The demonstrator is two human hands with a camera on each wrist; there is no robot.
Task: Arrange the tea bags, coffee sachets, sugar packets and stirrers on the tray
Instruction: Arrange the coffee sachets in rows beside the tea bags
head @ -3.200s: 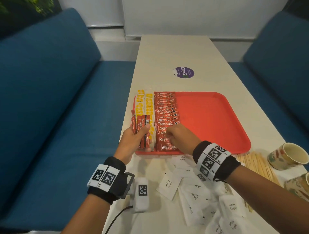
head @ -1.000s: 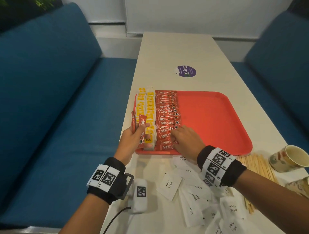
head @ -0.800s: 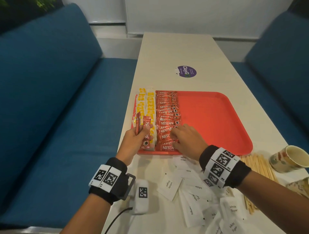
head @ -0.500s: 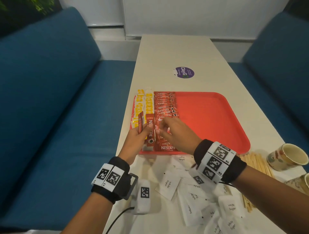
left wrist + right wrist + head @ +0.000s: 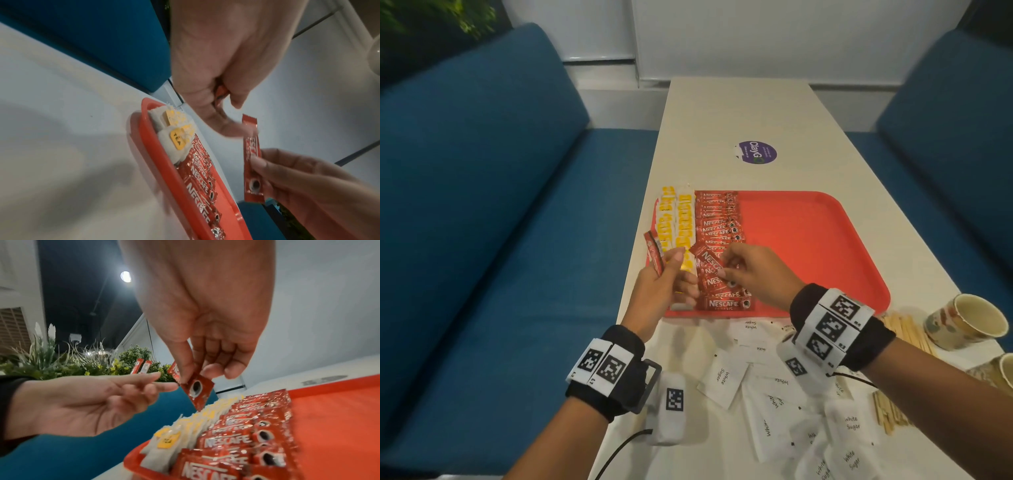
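Observation:
A red tray carries a column of yellow-tagged tea bags at its left edge and a row of red coffee sachets beside them. My left hand hovers over the tray's near left corner and grips two spare coffee sachets upright. My right hand pinches a single coffee sachet between thumb and forefinger, just right of the left hand and above the row. The right wrist view shows that sachet hanging clear of the tray. White sugar packets and wooden stirrers lie on the table.
Two paper cups stand at the table's right edge beside the stirrers. A purple sticker lies beyond the tray. Blue sofas flank the narrow white table. The tray's right half is bare red surface.
My right hand left the sachet row on the tray, rose to the left hand and took one sachet from its bundle. The left hand lifted slightly and holds fewer sachets.

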